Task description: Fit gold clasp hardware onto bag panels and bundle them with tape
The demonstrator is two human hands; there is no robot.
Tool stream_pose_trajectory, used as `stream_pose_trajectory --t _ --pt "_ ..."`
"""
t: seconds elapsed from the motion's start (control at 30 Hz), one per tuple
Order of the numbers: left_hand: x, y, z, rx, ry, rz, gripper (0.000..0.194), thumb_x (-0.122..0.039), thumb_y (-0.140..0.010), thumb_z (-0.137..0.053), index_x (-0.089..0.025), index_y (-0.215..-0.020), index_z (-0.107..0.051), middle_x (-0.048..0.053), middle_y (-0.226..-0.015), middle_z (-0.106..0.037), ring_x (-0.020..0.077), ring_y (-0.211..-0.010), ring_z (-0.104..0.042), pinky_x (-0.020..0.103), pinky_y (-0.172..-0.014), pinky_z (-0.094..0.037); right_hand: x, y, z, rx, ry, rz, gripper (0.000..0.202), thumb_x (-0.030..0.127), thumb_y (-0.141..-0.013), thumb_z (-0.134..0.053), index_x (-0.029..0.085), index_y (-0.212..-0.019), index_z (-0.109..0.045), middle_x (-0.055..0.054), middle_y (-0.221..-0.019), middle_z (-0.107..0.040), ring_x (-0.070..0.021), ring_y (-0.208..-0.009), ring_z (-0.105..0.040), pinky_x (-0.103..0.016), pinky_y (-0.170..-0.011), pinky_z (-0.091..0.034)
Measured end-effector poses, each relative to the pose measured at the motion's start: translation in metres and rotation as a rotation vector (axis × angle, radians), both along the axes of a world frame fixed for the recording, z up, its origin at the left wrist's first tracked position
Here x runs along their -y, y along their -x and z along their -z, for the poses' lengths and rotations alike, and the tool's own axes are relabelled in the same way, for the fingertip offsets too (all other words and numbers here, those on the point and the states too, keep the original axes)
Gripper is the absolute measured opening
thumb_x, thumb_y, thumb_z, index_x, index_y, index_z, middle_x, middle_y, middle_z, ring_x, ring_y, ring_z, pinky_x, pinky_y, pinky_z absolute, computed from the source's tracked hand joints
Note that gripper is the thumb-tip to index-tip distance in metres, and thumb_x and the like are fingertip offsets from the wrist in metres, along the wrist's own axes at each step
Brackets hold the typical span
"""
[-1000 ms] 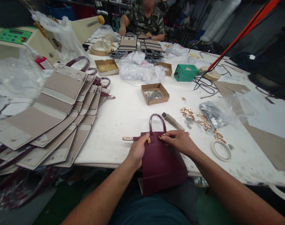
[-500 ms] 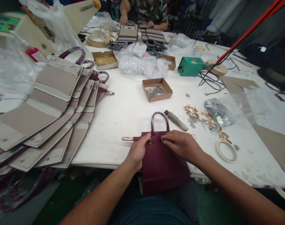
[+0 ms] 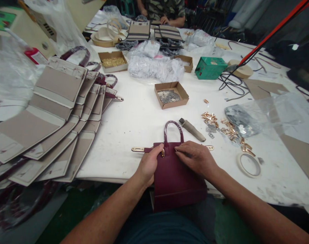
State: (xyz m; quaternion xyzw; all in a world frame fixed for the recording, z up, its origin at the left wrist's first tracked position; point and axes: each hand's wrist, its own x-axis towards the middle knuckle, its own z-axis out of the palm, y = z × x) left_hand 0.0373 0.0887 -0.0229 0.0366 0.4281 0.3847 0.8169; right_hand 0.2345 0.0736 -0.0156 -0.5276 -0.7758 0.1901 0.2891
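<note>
A burgundy handbag (image 3: 179, 183) leans over the table's front edge onto my lap, its wrapped handle (image 3: 173, 122) pointing away from me. My left hand (image 3: 150, 162) grips the bag's left upper edge, thumb on the front beside a gold clasp piece (image 3: 163, 153). Over the bag's upper right, my right hand (image 3: 195, 156) pinches a small gold metal fitting (image 3: 175, 149) against the front panel. A strap end with a gold plate (image 3: 137, 149) sticks out to the left; another gold plate (image 3: 210, 147) shows past my right hand.
Stacked beige-lined bag panels (image 3: 45, 112) cover the table's left. Ahead are a cardboard box of metal plates (image 3: 169, 96), a cloth-wrapped tool (image 3: 193, 130) and a green box (image 3: 210, 67). Loose gold fittings (image 3: 229, 130) and a tape roll (image 3: 249, 165) lie right. A person (image 3: 166, 13) sits opposite.
Both hands stay on the bag in nearly the same place, the right fingers still at the small fitting. The view has shifted slightly. Across the table, the person's hands have moved a little.
</note>
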Motion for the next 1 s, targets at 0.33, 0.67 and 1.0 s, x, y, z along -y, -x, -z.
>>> stream_pose_trajectory --t 0.33,0.67,1.0 --pt "0.001 -0.001 0.000 0.032 0.013 -0.011 0.025 -0.026 -0.081 -0.076 -0.009 -0.099 -0.078 0.013 -0.089 -0.081 0.0291 -0.084 -0.079 0.042 -0.083 -0.064 0.005 0.008 0.004 0.257 -0.091 0.007 0.017 0.022 -0.099 -0.062 0.023 -0.105 -0.078 -0.007 -0.101 -0.077 -0.0186 -0.085 -0.072 -0.030 -0.073 -0.055" --pt "0.002 0.000 -0.001 0.042 0.034 -0.008 0.021 -0.027 -0.082 -0.075 -0.009 -0.093 -0.077 0.013 -0.079 -0.079 0.0293 -0.080 -0.078 0.040 -0.078 -0.064 0.013 0.008 -0.002 0.511 -0.208 -0.105 0.030 0.013 -0.099 -0.053 0.019 -0.120 -0.074 -0.010 -0.108 -0.075 -0.0191 -0.078 -0.069 -0.030 -0.062 -0.046" --pt "0.010 0.001 0.001 0.004 -0.058 -0.018 0.030 -0.033 -0.079 -0.080 -0.011 -0.099 -0.076 0.011 -0.086 -0.080 0.0279 -0.079 -0.078 0.041 -0.078 -0.064 0.043 0.031 0.006 0.510 -0.229 0.102 0.035 0.016 -0.101 -0.052 0.016 -0.131 -0.068 -0.014 -0.120 -0.074 -0.0256 -0.096 -0.069 -0.039 -0.081 -0.051"
